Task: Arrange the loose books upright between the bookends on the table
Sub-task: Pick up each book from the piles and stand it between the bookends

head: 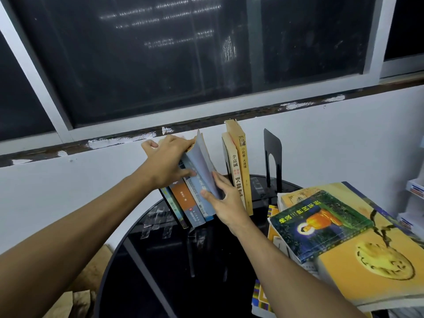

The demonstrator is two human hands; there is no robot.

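Note:
Several books (191, 203) lean to the left in a row on the round black table (160, 260). My left hand (168, 160) rests on their top edges and holds them. My right hand (223, 200) presses against the grey-blue cover of the rightmost leaning book (202, 164), near its lower edge. To the right, two tan books (241, 171) stand upright with a gap between them and the leaning row. A black metal bookend (272, 157) stands further right, apart from the tan books. Another dark bookend edge (226, 161) shows just left of the tan books.
A loose pile of books (358, 253) lies flat on the table's right side, topped by a green-covered one (321, 221). A white wall and dark window run behind the table. Cardboard (80, 283) lies on the floor at left. White shelving (413, 198) stands at far right.

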